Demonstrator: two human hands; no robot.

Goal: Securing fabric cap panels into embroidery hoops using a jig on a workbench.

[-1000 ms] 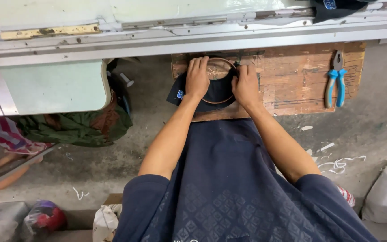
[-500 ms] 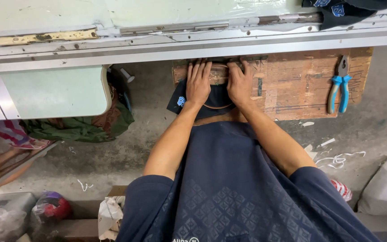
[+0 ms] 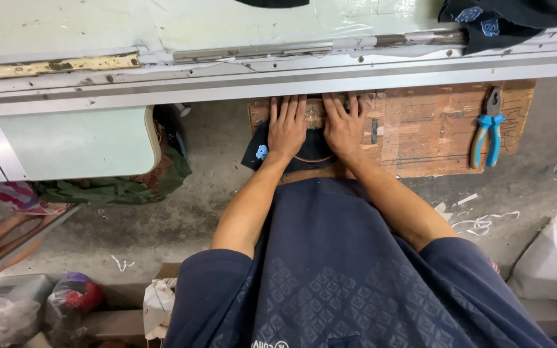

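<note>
Both hands have slid up the wooden board since a second ago, from the sides of the dark cap to its far edge, so the fingertips now sit right under the counter's metal lip.

Largest in view, the pale green counter spans the whole top, its grey metal edge running left to right; a dark cloth piece with blue patches lies on it at the far right. Below it the grey concrete floor lies open on the left of the board, with more bare floor to the right, beyond the pliers. A green fabric heap sits under the counter's left panel.

The wooden board reaches from below the counter's lip toward the person's lap, its right half bare (scuffed, with faint lines). The dark cap with a small blue patch lies on the board's left end, its left corner overhanging the board's edge.

The left hand lies flat on the cap, fingers spread and straight, gripping nothing. The right hand lies flat just beside it, fingers likewise extended, pressing the cap's right part and the board.

Blue-handled pliers rest near the board's right edge, well apart from both hands.
</note>
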